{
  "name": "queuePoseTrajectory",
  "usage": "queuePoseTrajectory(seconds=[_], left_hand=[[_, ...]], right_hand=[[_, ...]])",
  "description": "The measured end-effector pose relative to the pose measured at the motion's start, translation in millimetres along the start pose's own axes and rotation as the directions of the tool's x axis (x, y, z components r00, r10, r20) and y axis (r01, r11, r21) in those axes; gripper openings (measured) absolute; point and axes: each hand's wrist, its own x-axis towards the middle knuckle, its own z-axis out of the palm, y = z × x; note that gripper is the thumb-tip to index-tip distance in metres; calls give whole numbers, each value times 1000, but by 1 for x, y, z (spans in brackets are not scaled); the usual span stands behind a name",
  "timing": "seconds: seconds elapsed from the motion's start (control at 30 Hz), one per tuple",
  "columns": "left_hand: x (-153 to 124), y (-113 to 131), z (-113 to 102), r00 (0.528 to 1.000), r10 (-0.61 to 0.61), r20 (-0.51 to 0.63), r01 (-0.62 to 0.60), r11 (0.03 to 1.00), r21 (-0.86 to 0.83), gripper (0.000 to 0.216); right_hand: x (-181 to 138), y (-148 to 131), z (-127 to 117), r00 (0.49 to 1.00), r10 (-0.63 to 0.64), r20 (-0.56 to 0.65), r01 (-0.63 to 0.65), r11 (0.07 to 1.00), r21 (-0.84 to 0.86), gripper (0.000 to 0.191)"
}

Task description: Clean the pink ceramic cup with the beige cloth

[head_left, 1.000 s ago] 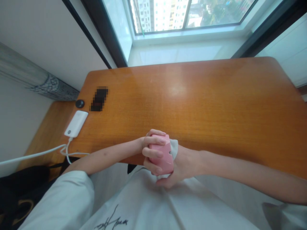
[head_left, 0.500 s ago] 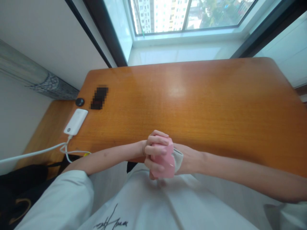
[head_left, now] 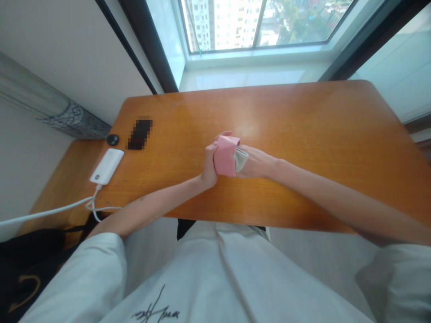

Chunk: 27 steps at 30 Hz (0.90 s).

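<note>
Over the wooden desk (head_left: pixel 303 134), left hand (head_left: pixel 210 163) and right hand (head_left: pixel 254 162) both clasp a pink pouch (head_left: pixel 225 155) between them.

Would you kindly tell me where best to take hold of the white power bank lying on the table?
I would grip the white power bank across its long sides near the middle, coming from above: it lies flat on the table, and its cable leaves the near short end, so keep off that end.
</note>
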Motion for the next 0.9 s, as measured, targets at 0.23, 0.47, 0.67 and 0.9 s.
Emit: queuePoseTrajectory(seconds=[0.23,0.47,0.67,0.9], left_hand=[[92,5,-21,970,-241,5,241,970,32,75],[139,-8,-35,983,9,186,-34,991,130,72],[147,-34,-57,933,255,253,-334,878,344,90],[129,-33,-66,764,417,492,-634,628,452,78]], right_hand=[[27,48,-14,995,1,-95,-23,974,-224,25],[49,64,1,873,103,-476,-113,994,8,43],[51,61,13,710,285,-644,-69,938,339,62],[41,55,14,743,298,-599,-46,916,399,54]])
